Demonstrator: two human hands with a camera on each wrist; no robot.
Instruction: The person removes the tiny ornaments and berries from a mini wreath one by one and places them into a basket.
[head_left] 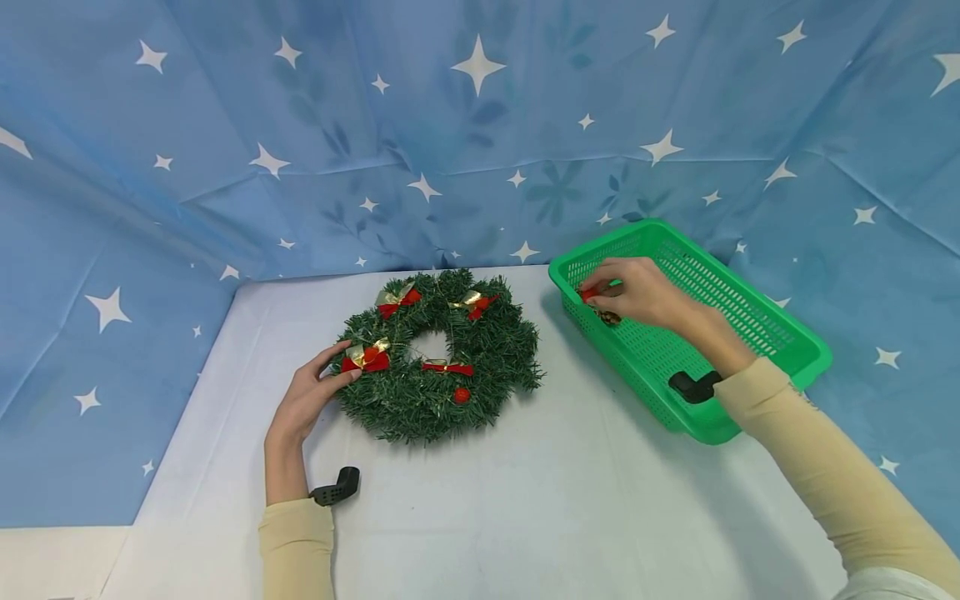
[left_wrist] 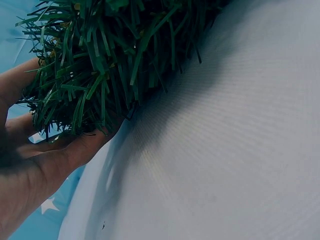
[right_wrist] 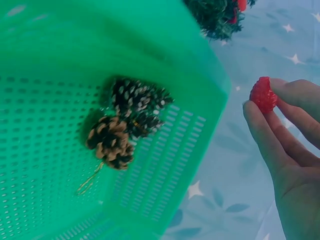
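Observation:
My left hand grips the left edge of a green tinsel wreath that lies on the table. In the left wrist view its thumb and fingers hold the outer needles. Red bows with gold ribbon and a small red berry-like ball decorate the wreath. Over the near-left end of a green plastic basket, my right hand pinches a bumpy red berry-like ornament between thumb and fingertips. Brown pine cones, some white-tipped, lie inside the basket.
A white cloth covers the table. Behind and at the sides hangs a blue curtain with white stars. The basket stands at an angle to the right of the wreath. A gold cord trails from one pine cone.

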